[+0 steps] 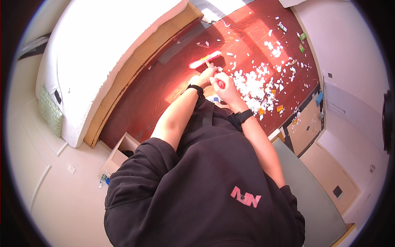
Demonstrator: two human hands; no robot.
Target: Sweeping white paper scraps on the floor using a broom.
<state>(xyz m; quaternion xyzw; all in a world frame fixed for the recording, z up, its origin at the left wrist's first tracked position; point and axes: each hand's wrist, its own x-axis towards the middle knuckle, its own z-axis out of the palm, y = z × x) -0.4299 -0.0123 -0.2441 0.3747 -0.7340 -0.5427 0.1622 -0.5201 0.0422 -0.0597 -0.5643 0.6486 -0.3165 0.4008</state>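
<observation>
A broom [205, 59] with a pink-and-white bristle head rests on the dark red wooden floor, its handle pointing back toward me. My left hand [204, 77] wraps round the handle lower down, nearer the head. Higher up, my right hand [226, 88] is closed on the handle's red end. Dark bands circle both wrists. To the right of my hands, many white scraps [253, 84] that look like torn paper lie in a loose heap, with an orange piece [280, 108] at its near edge. Some scraps lie scattered farther off.
A bed with white bedding [94, 53] and a wooden side rail [135, 70] runs along the left. Small green packages [302, 36] lie by the right wall. A grey tabletop [308, 181] is at the lower right, a small cabinet [119, 154] at the lower left.
</observation>
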